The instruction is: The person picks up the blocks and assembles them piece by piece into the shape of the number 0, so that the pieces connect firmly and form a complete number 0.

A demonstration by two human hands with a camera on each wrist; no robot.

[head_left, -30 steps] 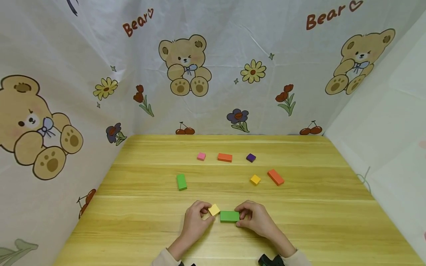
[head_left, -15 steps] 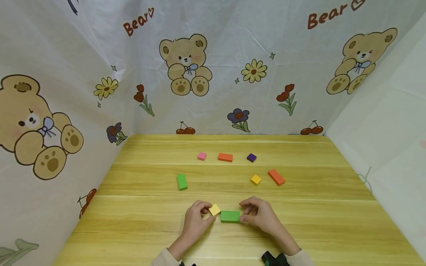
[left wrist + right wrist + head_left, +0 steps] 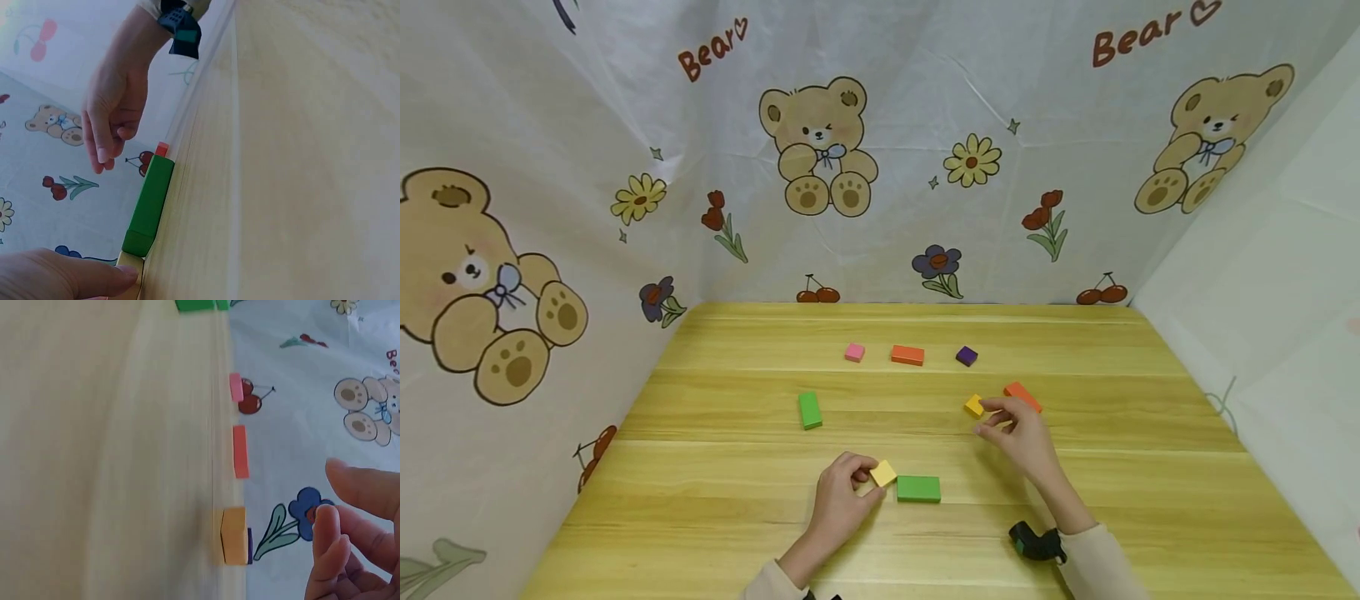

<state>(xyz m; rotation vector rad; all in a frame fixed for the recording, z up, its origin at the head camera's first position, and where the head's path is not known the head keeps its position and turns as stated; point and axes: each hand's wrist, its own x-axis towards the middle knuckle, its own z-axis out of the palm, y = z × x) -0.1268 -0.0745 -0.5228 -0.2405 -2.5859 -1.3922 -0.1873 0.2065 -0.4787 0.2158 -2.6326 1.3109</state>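
My left hand (image 3: 841, 497) pinches a pale yellow block (image 3: 883, 474) between thumb and fingers at the near middle of the table. A corner of this block meets the left end of a green rectangular block (image 3: 918, 489); in the left wrist view the green block (image 3: 149, 206) lies just beyond my thumb. My right hand (image 3: 1024, 435) holds nothing, its thumb and fingers parted beside an orange-yellow block (image 3: 974, 405). In the right wrist view that orange-yellow block (image 3: 234, 535) sits apart from the fingertips. Behind the right hand, a red-orange block (image 3: 1022, 394) is partly covered.
Toward the back of the wooden table (image 3: 737, 483) lie a pink block (image 3: 854, 352), a red-orange block (image 3: 907, 355) and a dark purple block (image 3: 967, 356). Another green block (image 3: 810, 410) lies left of centre. A bear-print cloth (image 3: 880, 250) rises along the back edge.
The right hand has let go of the green block and moved away to the back right, up to the orange-yellow block. My left hand keeps its pinch in the same place.
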